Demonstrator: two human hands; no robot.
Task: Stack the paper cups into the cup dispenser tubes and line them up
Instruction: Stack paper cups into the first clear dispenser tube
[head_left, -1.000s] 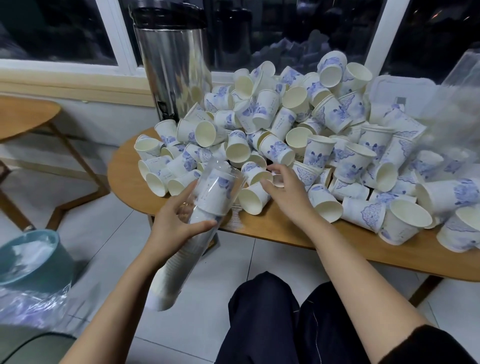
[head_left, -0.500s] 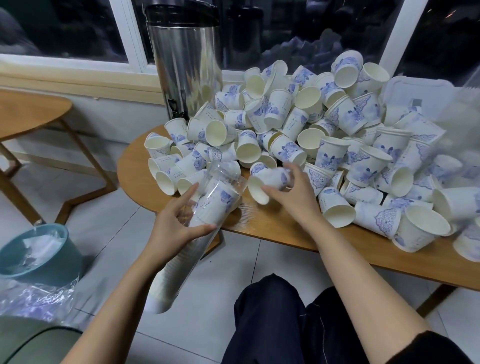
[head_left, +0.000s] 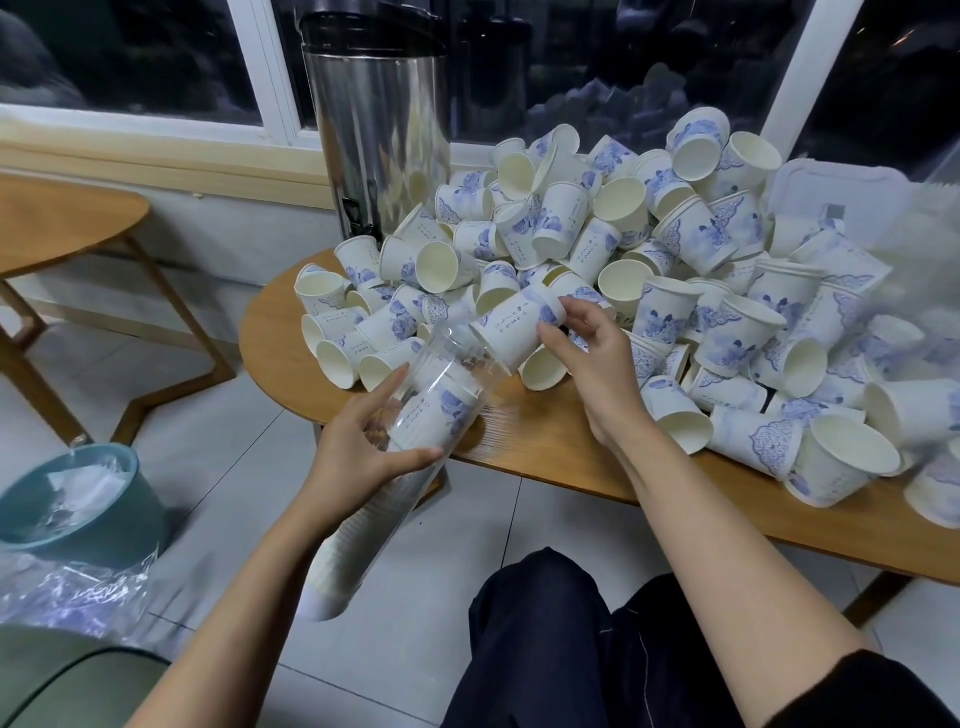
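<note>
At 1 o'clock from the mouth of the tube, the right hand pinches a cup; the left hand grips the tube. Match their tilt so it nests squarely.

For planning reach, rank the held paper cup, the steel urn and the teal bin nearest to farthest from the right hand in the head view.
1. Paper cup: held by the right hand, centre.
2. Steel urn: back left on the table.
3. Teal bin: floor, far left.
</note>
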